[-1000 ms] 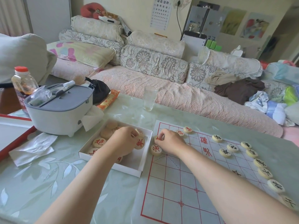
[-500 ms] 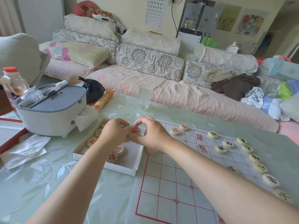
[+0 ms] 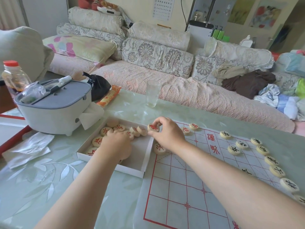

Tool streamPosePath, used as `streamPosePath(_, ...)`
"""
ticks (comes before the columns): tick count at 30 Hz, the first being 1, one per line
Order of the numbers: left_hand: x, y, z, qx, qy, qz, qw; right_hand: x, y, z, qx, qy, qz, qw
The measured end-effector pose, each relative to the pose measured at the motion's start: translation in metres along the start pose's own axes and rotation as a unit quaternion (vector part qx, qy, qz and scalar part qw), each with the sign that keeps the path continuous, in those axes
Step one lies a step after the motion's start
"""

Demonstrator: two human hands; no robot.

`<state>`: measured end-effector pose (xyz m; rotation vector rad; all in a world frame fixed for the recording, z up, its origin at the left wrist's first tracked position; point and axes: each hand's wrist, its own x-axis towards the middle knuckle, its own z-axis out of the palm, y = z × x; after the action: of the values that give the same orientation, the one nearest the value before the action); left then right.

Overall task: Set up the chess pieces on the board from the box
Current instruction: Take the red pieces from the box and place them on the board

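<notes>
Red piece [image 3: 153, 127], now right hand's [image 3: 166, 135], tilted

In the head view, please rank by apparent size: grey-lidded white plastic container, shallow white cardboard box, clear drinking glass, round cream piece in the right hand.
1. grey-lidded white plastic container
2. shallow white cardboard box, a close second
3. clear drinking glass
4. round cream piece, pinched by the right hand

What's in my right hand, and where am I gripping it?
A red-marked chess piece; the right hand pinches it by its rim.
</notes>
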<state>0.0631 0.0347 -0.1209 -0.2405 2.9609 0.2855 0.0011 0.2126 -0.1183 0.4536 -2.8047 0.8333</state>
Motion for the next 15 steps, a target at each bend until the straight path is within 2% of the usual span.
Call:
streamPosePath(5,-0.001,0.004,-0.002,0.013,-0.01,0.026,1.0,0.04,0.038,-0.002,-0.02,0.042,0.096,0.994)
streamPosePath(8,0.002,0.002,-0.006,0.003,-0.044,0.021,0.999,0.059,0.055,-0.001,-0.044,0.035,0.137,0.989)
streamPosePath(12,0.001,0.001,-0.02,0.025,-0.097,0.03,0.994,0.08,0.061,0.003,-0.07,0.031,0.145,0.986)
streamPosePath(15,0.001,0.001,-0.023,0.037,-0.092,0.037,0.994,0.093,0.06,0.009,-0.074,0.032,0.14,0.987)
